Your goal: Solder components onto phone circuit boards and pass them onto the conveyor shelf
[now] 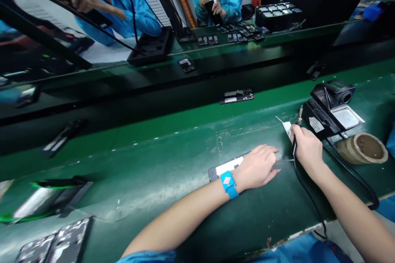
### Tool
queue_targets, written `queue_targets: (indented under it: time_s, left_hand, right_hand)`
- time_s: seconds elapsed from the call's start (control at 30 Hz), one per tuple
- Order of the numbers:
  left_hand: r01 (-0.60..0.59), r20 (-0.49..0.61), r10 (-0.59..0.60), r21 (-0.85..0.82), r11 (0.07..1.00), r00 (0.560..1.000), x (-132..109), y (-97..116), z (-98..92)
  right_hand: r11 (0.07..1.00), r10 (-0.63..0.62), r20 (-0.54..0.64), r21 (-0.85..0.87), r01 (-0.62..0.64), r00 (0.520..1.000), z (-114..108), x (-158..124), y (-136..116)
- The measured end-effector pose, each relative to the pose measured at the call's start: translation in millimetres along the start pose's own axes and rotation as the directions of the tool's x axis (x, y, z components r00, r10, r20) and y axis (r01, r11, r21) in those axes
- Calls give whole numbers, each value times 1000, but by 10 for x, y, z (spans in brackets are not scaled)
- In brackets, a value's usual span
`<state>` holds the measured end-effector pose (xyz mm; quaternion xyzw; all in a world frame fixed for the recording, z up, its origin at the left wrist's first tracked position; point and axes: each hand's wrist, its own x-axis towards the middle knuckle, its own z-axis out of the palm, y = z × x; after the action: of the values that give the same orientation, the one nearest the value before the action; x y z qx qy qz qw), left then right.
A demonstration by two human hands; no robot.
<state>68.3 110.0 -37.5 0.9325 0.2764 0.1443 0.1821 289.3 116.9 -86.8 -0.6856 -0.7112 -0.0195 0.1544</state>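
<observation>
My left hand rests palm down on a phone board lying on the green bench mat, fingers stretched flat over its right end. A blue wrist strap circles that wrist. My right hand is closed round a soldering iron with a black cable; its upper end points toward the soldering station. A thin wire lies between the two hands.
A round brown tip-cleaner pot sits right of the station. Another phone board lies on the dark conveyor belt. Phone frames sit at the near left. Across the line, people in blue coats work beside black trays.
</observation>
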Motion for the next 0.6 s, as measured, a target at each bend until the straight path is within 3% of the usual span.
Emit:
queue_targets:
  time_s: [0.13,0.23,0.33,0.5,0.6]
  left_hand:
    - [13,-36,-13,14,1000,999,-43,108,-44]
    - [96,-16,-96,-12,995,995,-216,188,-164]
    - [189,-34,-197,-162,969,980,-410,245,-336]
    - [339,-65,-407,-446,829,911,-686,350,-630]
    - [326,-65,-433,-560,761,899,-883,445,-642]
  right_hand:
    - [1000,-16,-150,9,17,989,-103,-124,69]
    - [999,-23,-125,35,28,992,-106,-232,97]
    - [999,-23,-76,47,27,997,-70,-302,99]
    - [993,-85,-149,70,97,985,-216,-366,137]
    - [951,-131,-176,256,174,976,-382,-493,229]
